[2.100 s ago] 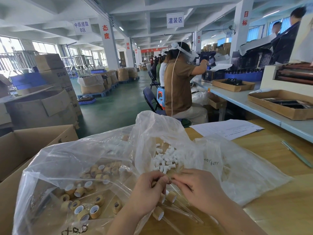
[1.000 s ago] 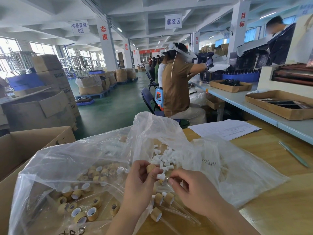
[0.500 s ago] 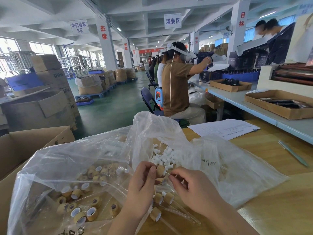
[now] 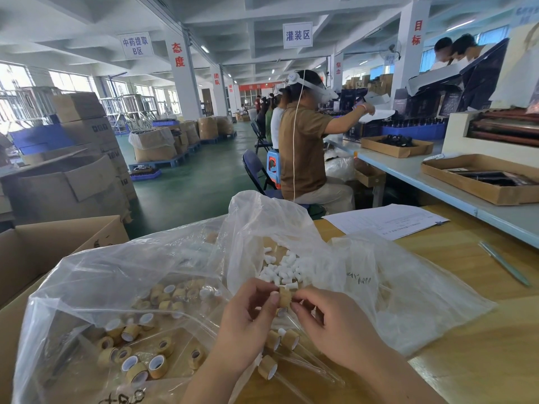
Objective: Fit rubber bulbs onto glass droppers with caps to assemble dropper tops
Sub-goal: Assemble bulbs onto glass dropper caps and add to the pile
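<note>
Step in hand, by the look of it: seating a white rubber bulb (image 4: 291,285) into a tan cap (image 4: 285,297) at frame centre. Left hand (image 4: 248,319) fingers grip the cap; right hand (image 4: 335,322) fingers pinch at its 3 o'clock side. Bulb sticks out at 1 o'clock. Next: prob. needs a firm push/twist to seat it; loose bulbs (image 4: 280,269) wait at 12 in the plastic bag (image 4: 408,301) on the table (image 4: 481,345).

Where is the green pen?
In the head view, the green pen lies alone on the wooden table at the far right, below the sheet of paper and right of the plastic bag.
</note>
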A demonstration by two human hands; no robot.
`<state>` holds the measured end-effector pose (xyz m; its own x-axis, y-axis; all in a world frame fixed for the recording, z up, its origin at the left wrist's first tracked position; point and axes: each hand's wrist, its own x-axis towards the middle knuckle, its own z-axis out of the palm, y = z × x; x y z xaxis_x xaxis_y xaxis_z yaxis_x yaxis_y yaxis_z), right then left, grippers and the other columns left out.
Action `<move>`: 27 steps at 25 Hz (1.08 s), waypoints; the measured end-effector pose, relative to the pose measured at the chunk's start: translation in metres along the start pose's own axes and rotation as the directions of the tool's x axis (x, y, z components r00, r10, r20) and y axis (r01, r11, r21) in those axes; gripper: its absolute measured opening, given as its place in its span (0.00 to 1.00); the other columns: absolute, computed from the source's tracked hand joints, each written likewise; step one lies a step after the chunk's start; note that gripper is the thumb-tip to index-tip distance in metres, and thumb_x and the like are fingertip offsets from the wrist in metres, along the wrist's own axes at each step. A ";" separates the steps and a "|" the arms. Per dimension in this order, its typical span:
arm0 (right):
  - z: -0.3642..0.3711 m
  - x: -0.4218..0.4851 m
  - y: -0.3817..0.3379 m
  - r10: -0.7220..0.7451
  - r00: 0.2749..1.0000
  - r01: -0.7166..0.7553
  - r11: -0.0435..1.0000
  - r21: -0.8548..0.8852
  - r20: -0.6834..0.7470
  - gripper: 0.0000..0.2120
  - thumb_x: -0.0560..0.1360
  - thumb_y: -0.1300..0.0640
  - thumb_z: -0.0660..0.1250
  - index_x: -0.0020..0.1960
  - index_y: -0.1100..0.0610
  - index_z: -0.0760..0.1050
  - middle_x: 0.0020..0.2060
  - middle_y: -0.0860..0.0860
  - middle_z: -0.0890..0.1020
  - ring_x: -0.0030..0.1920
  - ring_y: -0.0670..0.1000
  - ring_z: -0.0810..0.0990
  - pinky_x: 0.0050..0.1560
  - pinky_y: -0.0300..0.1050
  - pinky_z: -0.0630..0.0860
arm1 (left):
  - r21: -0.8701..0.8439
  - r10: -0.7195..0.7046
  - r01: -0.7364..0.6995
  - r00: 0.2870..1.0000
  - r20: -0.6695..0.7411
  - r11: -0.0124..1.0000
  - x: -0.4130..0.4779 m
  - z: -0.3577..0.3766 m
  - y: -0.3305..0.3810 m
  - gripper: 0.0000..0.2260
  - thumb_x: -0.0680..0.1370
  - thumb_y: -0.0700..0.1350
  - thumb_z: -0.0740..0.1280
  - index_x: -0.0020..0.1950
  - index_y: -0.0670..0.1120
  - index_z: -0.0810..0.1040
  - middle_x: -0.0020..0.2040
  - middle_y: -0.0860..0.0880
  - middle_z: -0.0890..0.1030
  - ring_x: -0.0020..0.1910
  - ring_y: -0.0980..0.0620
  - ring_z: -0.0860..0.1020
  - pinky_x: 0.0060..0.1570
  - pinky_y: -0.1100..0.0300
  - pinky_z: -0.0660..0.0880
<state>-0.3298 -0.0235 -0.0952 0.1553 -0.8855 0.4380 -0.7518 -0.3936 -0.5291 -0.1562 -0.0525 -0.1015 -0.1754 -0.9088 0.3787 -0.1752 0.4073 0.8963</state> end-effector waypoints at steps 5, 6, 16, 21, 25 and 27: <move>0.001 -0.001 0.002 0.010 0.998 -0.012 1.000 0.025 0.059 0.15 0.77 0.48 0.61 0.62 0.39 0.64 0.38 0.37 0.75 0.35 0.39 0.75 0.31 0.32 0.67 | 0.051 -0.011 0.011 1.000 -0.001 0.999 0.001 0.001 0.002 0.05 0.76 0.42 0.69 0.46 0.52 0.78 0.39 0.54 0.82 0.37 0.56 0.79 0.38 0.61 0.76; 0.001 -0.001 0.002 0.004 0.997 -0.005 1.000 0.018 0.071 0.18 0.76 0.46 0.61 0.64 0.37 0.60 0.39 0.37 0.75 0.36 0.39 0.75 0.31 0.33 0.66 | 0.056 -0.017 0.018 1.000 -0.002 0.998 0.001 0.001 0.002 0.05 0.76 0.42 0.69 0.46 0.52 0.78 0.39 0.54 0.82 0.36 0.56 0.78 0.36 0.62 0.75; -0.001 -0.001 -0.004 -0.149 0.984 0.153 0.987 -0.039 0.092 0.18 0.74 0.33 0.53 0.56 0.40 0.70 0.38 0.41 0.72 0.38 0.43 0.72 0.32 0.33 0.66 | 0.174 0.077 -0.088 0.994 0.072 0.981 -0.002 -0.002 0.004 0.19 0.75 0.58 0.61 0.36 0.42 0.73 0.27 0.54 0.69 0.28 0.57 0.67 0.28 0.64 0.64; 0.001 -0.005 -0.006 -0.144 0.983 0.146 0.989 -0.009 0.114 0.15 0.73 0.35 0.56 0.55 0.40 0.66 0.41 0.37 0.72 0.37 0.41 0.73 0.33 0.33 0.67 | 0.191 0.069 -0.098 0.986 0.152 0.977 -0.003 -0.001 0.005 0.24 0.76 0.59 0.58 0.40 0.39 0.76 0.31 0.40 0.73 0.30 0.51 0.70 0.31 0.53 0.66; 0.001 -0.004 -0.009 -0.150 0.980 0.141 0.987 0.078 0.127 0.09 0.76 0.41 0.61 0.54 0.42 0.68 0.38 0.36 0.72 0.36 0.41 0.72 0.34 0.33 0.66 | 0.169 0.034 -0.062 0.986 0.163 0.984 -0.001 0.000 0.007 0.24 0.76 0.57 0.58 0.42 0.35 0.77 0.36 0.35 0.76 0.34 0.41 0.73 0.36 0.48 0.70; -0.001 -0.002 -0.011 -0.156 0.978 0.132 0.976 0.176 0.135 0.06 0.77 0.45 0.63 0.51 0.46 0.72 0.35 0.39 0.74 0.34 0.44 0.72 0.33 0.36 0.67 | 0.146 0.022 -0.050 0.982 0.187 0.988 -0.001 -0.001 0.009 0.25 0.76 0.57 0.59 0.40 0.34 0.75 0.30 0.39 0.72 0.30 0.46 0.68 0.32 0.53 0.67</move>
<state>-0.3222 -0.0171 -0.0899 0.3557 -0.8381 0.4136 -0.6002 -0.5441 -0.5863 -0.1564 -0.0487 -0.0938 -0.3574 -0.8664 0.3489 -0.3058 0.4615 0.8328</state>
